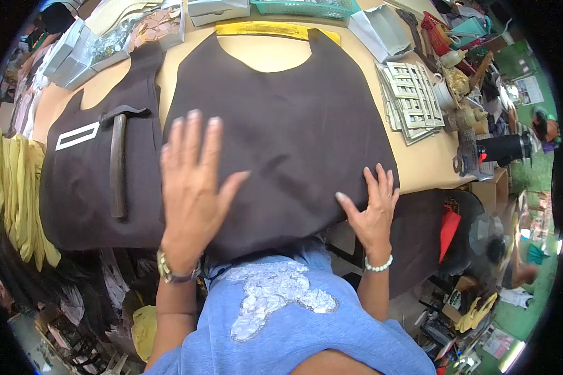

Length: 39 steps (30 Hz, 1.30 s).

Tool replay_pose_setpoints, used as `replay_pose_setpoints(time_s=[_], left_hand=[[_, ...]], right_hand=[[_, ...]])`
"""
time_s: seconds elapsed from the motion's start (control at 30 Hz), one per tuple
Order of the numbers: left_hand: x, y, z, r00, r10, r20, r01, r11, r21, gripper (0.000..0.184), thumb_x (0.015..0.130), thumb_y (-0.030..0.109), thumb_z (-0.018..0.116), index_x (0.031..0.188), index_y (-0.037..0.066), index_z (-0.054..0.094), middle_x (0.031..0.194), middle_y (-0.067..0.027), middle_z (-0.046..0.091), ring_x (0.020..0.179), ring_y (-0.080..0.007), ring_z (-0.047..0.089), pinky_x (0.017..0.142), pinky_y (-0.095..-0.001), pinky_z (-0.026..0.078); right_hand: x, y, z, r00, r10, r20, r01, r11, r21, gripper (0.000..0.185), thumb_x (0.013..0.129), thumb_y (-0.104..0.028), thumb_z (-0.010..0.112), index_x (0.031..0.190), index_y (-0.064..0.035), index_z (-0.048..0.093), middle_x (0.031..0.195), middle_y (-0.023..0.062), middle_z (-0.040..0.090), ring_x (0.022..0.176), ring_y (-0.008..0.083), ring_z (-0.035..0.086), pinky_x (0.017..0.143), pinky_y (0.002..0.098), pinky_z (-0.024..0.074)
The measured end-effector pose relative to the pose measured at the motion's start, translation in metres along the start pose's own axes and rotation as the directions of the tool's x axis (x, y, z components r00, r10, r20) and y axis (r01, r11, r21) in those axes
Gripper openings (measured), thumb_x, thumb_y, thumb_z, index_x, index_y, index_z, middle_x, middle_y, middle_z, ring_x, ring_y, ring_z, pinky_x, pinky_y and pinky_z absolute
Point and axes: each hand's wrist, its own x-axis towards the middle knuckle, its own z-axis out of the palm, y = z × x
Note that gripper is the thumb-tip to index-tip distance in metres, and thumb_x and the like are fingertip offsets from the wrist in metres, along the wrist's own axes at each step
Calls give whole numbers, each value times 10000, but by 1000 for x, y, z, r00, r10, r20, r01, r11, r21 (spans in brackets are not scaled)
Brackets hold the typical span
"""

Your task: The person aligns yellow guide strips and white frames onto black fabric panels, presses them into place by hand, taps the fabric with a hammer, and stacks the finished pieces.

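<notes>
A large dark brown fabric panel (pixel 294 137) with a scooped top edge lies spread over the work table. My left hand (pixel 194 169) is flat over its left side, fingers stretched and thumb apart. On the lower right edge of the same panel rests my right hand (pixel 372 209), its fingers spread. To the left lies a second dark panel (pixel 81 200) of similar shape. A hammer (pixel 117 162) with a dark head and wooden handle sits on it, beside a cream rectangular frame piece (pixel 77 135).
A yellow strip (pixel 263 29) lies behind the panel. White boxes (pixel 381 34) and a green basket (pixel 306 7) line the back. Woven-pattern templates (pixel 413 94) are stacked at right, near a black cylinder (pixel 507 148). Yellow cloth (pixel 15 194) hangs at left.
</notes>
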Motion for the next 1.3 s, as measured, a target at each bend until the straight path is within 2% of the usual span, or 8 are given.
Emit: replay_pose_setpoints(time_s=[0.1,0.2,0.3,0.53,0.67,0.8,1.2,1.3], left_hand=[[12,20,37,983,174,58,-162,972,-169,781,798,512,604,1394,83,338,1461,-188,249,1363,-362,194,1081,-533,191],[8,30,83,967,229,110,-206,960,-191,772,813,575,538,1394,105,346,1466,-191,226,1368,-377,160,1072,-585,143],[-11,37,98,970,200,141,-165,960,-228,783,807,595,526,1393,107,350,1468,-190,222,1369,-377,158,1064,-610,114],[-47,41,88,962,178,208,-136,970,-201,778,781,586,562,1377,119,384,1465,-184,238,1369,-358,173,1056,-610,127],[-47,29,66,874,365,320,-339,931,-137,821,723,565,639,1371,128,387,1455,-175,265,1356,-347,213,1058,-586,175],[-23,34,62,890,427,160,-366,878,-309,838,718,596,631,1370,131,385,1454,-163,272,1359,-345,211,1066,-587,169],[-20,43,91,966,178,186,-119,950,-287,913,691,708,566,1366,118,401,1458,-200,240,1356,-396,174,1038,-644,133],[-23,44,93,970,177,167,-124,950,-285,964,657,720,590,1375,112,383,1461,-205,228,1358,-401,166,1023,-658,140]], right_hand=[[31,-2,-9,992,-47,-121,60,993,103,640,803,-478,615,1217,3,531,1360,241,384,1283,428,312,1040,559,224],[76,-13,-4,967,-148,-206,165,984,63,615,832,-449,589,1245,-2,505,1360,245,385,1278,429,316,1042,548,229],[123,-26,11,945,-227,-234,251,965,76,664,848,-477,549,1319,-25,429,1389,244,346,1299,428,287,1051,561,208],[116,-29,36,974,-220,57,223,974,-48,808,814,-589,522,1397,-69,316,1461,230,217,1347,431,181,1045,620,164],[89,-16,34,970,-233,65,237,970,-56,833,793,-606,542,1397,-75,322,1466,225,211,1353,421,172,1047,624,143],[104,-7,34,971,-235,33,236,971,-42,843,795,-634,515,1395,-71,331,1458,231,229,1348,419,190,1047,620,144],[204,-35,48,970,-225,-92,224,974,-19,665,886,-540,429,1345,-59,402,1384,244,356,1303,439,275,1034,597,199],[254,-52,55,904,-377,-202,384,923,0,583,908,-471,425,1306,-45,435,1322,216,431,1257,389,355,1005,571,263]])
